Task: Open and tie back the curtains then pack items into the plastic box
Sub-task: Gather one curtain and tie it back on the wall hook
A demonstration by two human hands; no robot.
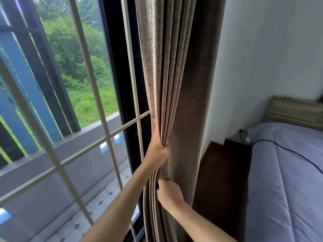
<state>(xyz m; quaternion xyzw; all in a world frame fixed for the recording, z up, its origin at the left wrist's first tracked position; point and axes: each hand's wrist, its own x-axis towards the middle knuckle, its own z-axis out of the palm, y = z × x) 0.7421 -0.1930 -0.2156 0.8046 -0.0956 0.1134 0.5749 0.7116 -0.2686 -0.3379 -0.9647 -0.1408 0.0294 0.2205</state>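
1. Curtain (176, 84): one brown curtain shows, gathered into a bunch of vertical folds between the window (73, 109) on the left and the white wall (262, 58) on the right. Its top and bottom run out of the picture.
2. Two hands are on it. The left hand (157, 151) grips the left edge of the folds about halfway down, fingers wrapped into the cloth and mostly hidden by it, thumb lying up along the edge.
3. The right hand (168, 191) is lower, closed on the folds just under the left one; its fingertips sink between the pleats, so only the knuckles and the back of the hand show.
4. Both bare forearms come in from the bottom edge and are cut off there.
5. One window has pale crossing bars (97, 95) and a dark frame; through it show a grey balcony ledge (70, 147), blue posts, a tiled floor and green trees.
6. One bed (288, 172) with a pale lilac cover lies at the right, cut off by the picture's edge. One black cable (286, 151) runs across it.
7. One wooden headboard (295, 110) stands behind the bed; a small object on top of it is too small to make out.
8. One dark brown panel (222, 180) sits between curtain and bed; what it belongs to is unclear.
9. No plastic box is in view.
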